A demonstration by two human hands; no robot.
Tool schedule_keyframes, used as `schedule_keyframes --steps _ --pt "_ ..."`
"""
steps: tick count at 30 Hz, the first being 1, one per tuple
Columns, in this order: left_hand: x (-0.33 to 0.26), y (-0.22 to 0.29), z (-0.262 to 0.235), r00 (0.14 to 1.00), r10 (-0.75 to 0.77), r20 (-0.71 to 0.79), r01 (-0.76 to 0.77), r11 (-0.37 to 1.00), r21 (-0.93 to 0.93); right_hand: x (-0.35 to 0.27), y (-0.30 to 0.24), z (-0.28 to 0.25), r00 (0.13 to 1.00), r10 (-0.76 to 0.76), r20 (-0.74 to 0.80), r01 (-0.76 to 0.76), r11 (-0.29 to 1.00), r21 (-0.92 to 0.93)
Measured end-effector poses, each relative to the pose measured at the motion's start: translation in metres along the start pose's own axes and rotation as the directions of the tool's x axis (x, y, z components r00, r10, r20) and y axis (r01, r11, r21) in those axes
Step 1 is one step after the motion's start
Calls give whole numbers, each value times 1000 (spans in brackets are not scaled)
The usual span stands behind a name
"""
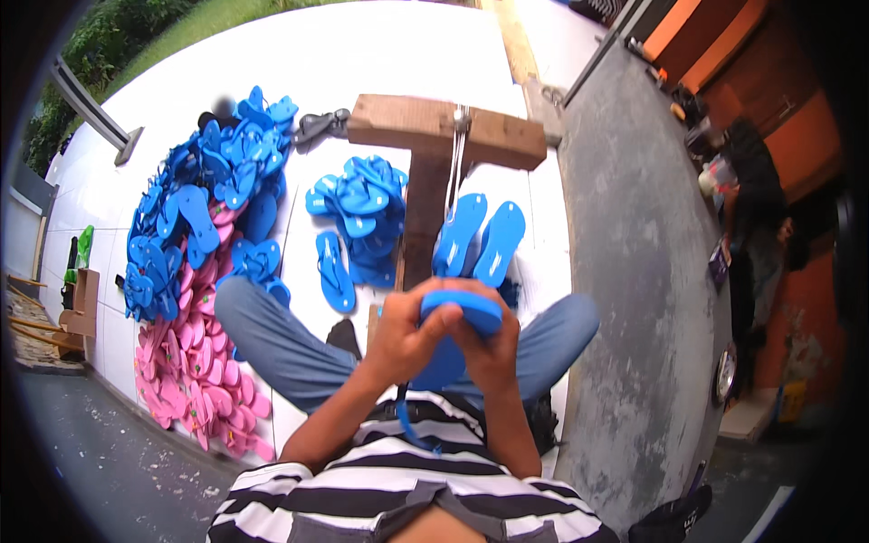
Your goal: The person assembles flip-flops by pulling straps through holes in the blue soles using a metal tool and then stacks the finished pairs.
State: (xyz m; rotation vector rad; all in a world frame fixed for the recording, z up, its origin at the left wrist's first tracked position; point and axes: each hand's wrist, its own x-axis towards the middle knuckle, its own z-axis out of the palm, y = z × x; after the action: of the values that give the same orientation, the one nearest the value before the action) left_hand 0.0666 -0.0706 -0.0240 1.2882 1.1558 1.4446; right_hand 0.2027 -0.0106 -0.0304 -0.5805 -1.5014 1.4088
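Note:
Both hands grip one blue flip-flop in front of my chest, its end bent over toward me. My left hand is closed round its left side, thumb pressed on the sole. From the right, my right hand wraps the same flip-flop. A loose blue strap hangs below them against my striped shirt. Just beyond my hands two blue flip-flop soles lie side by side by the wooden T-shaped stand. A thin metal tool leans along the stand's crossbar.
At left spreads a big heap of blue flip-flops, with pink flip-flops nearer me. A smaller blue pile and a single blue flip-flop lie left of the stand. Grey flip-flops touch its far end. Another person is at right.

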Motion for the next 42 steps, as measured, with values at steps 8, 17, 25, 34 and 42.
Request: schedule_keyframes --steps 8,17,25,34,42 --pt "23 -77 -24 910 -349 -224 347 937 -49 -7 43 -3 995 -14 -100 -73 588 -806" --pt "11 -106 -38 922 -384 -38 383 900 210 -31 109 0 938 255 237 80 505 -859" --pt "15 -110 -59 964 -250 -93 265 941 213 -60 74 -19 866 441 233 -326 855 -404" --pt "44 -44 -37 953 253 168 -266 962 61 9 35 -31 971 -232 48 208 739 -641" --pt "53 -17 -41 770 637 -28 -601 740 303 37 6 -14 818 -569 82 484 605 -632"
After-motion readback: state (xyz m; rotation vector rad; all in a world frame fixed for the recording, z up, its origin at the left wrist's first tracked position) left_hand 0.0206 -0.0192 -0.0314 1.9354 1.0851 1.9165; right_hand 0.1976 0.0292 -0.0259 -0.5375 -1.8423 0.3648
